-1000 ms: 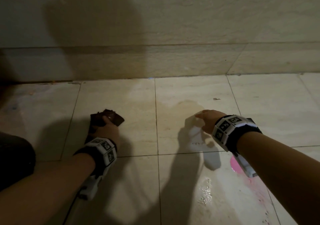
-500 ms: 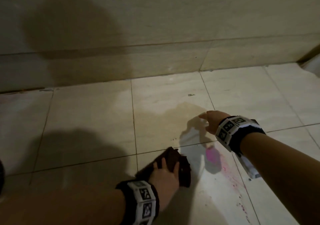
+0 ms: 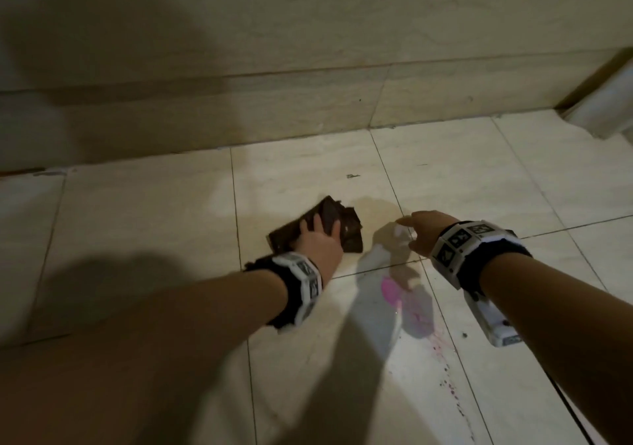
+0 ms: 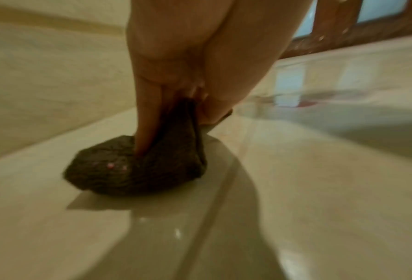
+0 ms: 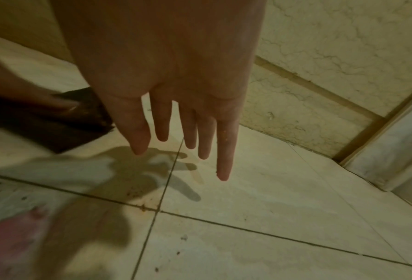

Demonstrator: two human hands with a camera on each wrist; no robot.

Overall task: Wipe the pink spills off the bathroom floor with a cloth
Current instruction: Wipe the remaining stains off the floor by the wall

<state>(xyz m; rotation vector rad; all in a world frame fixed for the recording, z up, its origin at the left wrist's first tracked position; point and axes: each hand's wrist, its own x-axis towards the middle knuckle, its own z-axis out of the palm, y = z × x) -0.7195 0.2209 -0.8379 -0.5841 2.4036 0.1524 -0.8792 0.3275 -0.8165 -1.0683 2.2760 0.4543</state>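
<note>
A dark brown cloth [image 3: 342,235] lies on the beige floor tiles just beyond a grout line. My left hand [image 3: 320,230] is on top of it, and in the left wrist view the cloth [image 4: 137,170] bunches up, pinched between my fingers [image 4: 145,121]. It carries a few pink specks. A pink spill [image 3: 394,290] lies on the near tile, to the right of my left wrist, with pink specks [image 3: 445,379] trailing toward me. My right hand [image 3: 407,230] hovers right of the cloth with straight fingers [image 5: 224,151], holding nothing. The spill [image 5: 10,236] shows blurred at the lower left of the right wrist view.
A tiled wall with a skirting strip [image 3: 308,115] runs along the back. A door frame and threshold [image 3: 596,105] stand in the far right corner. The floor looks wet and glossy around the spill. A small dark speck [image 3: 352,176] lies beyond the cloth.
My left hand swept the cloth from the far left to beside the pink spill, then forward past the grout line. The right hand stayed hovering. My view shifted right.
</note>
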